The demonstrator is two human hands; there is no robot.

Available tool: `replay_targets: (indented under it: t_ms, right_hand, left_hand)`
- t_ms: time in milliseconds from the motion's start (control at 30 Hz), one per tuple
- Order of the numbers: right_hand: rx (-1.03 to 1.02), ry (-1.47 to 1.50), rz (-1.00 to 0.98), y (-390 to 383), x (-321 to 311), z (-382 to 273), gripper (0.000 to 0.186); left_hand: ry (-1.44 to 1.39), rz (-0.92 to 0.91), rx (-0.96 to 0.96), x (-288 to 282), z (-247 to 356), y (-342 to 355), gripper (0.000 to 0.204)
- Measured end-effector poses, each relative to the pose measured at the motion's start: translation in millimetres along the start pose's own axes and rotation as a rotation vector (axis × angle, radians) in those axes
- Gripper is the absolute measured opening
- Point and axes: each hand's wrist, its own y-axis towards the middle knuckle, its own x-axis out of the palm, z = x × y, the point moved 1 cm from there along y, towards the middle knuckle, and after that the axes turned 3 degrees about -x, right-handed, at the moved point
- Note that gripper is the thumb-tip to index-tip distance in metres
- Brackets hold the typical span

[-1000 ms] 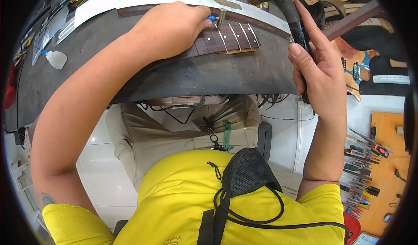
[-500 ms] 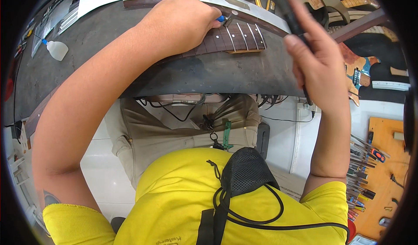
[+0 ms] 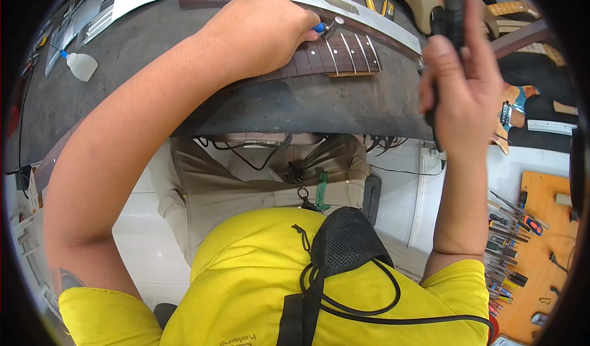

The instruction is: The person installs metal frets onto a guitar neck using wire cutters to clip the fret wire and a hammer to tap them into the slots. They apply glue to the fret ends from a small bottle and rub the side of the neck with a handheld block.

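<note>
My left hand (image 3: 270,35) is closed around a small blue-handled tool (image 3: 319,27) with a round-topped metal end. That metal end rests at the fretboard of a dark guitar neck (image 3: 301,64), beside several silver fret wires near its right end. White dots mark the fretboard, and my left hand and forearm cover much of its left part. Raised to the right of the neck, my right hand (image 3: 464,94) grips a hammer (image 3: 453,14) by its black handle. The hammer's head is blurred and partly cut off at the top edge.
Behind the neck lies a long pale metal straightedge-like bar (image 3: 384,20). A small white squeeze bottle (image 3: 82,67) stands at the left of the dark bench (image 3: 295,109). Guitar bodies, a blue-and-brown one (image 3: 513,109) among them, lie right. A wooden tool board (image 3: 547,241) holds several tools.
My right hand has lifted the hammer up and to the right, away from the neck. My left hand keeps the blue-handled tool at the frets; the whole view has shifted slightly.
</note>
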Motion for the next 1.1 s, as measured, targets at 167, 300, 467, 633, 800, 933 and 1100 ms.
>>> replay_targets:
  t_ms: [167,300,467,633,800,933,1100]
  right_hand:
    - [-0.01,-0.093,-0.2,-6,-7,1,0.065]
    - [0.066,-0.045,-0.015,-19,-9,4,0.065]
    - [0.041,-0.175,-0.303,-25,-8,15,0.067]
    - [-0.188,-0.141,-0.033,-26,-12,16,0.064]
    - [-0.084,-0.326,-0.358,-24,-13,11,0.066]
    - [-0.118,-0.237,-0.24,-29,-17,11,0.068]
    - [-0.127,-0.313,-0.321,-40,-14,17,0.069]
  left_hand:
    - [0.037,0.003,0.002,1,1,0,0.024]
    - [0.032,0.009,0.008,0,2,-2,0.023]
    - [0.065,-0.007,0.045,-2,2,-2,0.022]
    - [0.049,0.041,0.084,-3,3,-6,0.022]
    - [0.093,0.059,0.14,-2,2,-5,0.022]
    - [0.084,0.068,0.14,-3,4,-6,0.022]
    - [0.121,0.034,0.155,-3,4,-7,0.021]
